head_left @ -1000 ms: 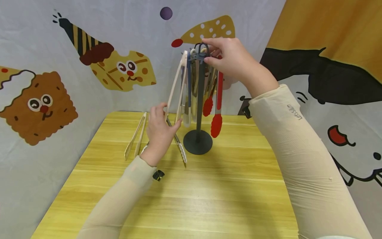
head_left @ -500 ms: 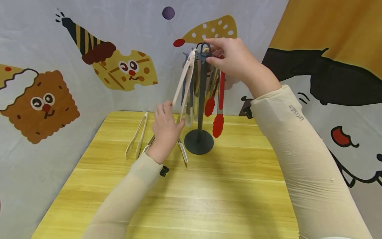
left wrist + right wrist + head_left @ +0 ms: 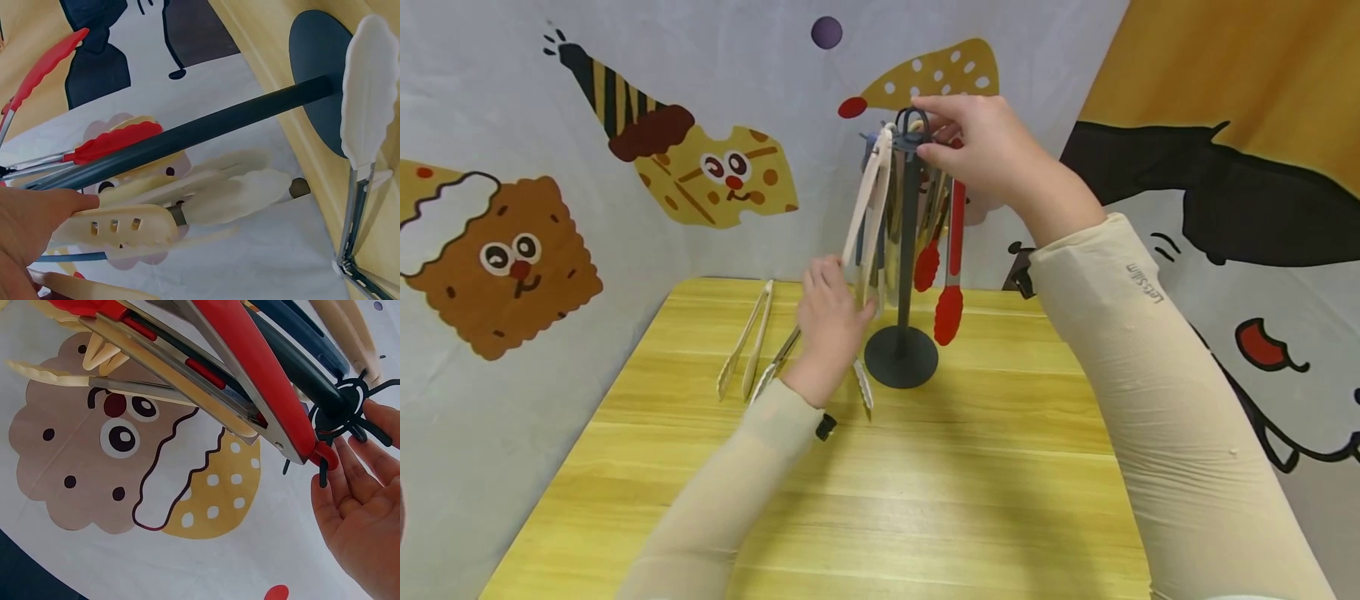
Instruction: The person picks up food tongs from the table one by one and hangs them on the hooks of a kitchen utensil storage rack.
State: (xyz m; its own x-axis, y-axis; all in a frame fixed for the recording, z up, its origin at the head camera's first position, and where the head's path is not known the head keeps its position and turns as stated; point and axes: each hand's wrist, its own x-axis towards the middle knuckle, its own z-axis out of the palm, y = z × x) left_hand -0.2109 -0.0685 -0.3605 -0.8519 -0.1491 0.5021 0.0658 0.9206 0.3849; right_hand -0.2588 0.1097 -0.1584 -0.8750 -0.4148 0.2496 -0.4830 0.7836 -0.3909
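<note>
My left hand [image 3: 833, 317] grips cream tongs [image 3: 867, 200] low down, thumb on one arm and fingers on the other. Their top end hangs at the head of a dark tong stand [image 3: 905, 267]. My right hand [image 3: 981, 146] pinches the stand's top beside its wire loop; the right wrist view shows thumb and fingers around the hooked ring [image 3: 340, 412]. Red tongs [image 3: 950, 312] hang on the right side. Blue tongs [image 3: 300, 334] and several cream ones hang around the pole. In the left wrist view, a slotted cream handle [image 3: 125, 225] lies at my left thumb.
Cream tongs [image 3: 752, 342] stand spread at the left of the wooden table [image 3: 925, 500]. Steel tongs with white tips [image 3: 369, 94] lie partly behind my left hand, close to the stand's round base [image 3: 901, 357]. A cartoon-printed cloth [image 3: 647, 250] hangs behind.
My left hand has moved right toward the pole, and the gripped tongs' arms have come closer together. More of the steel tongs' left arm shows. My right hand stays at the stand's top.
</note>
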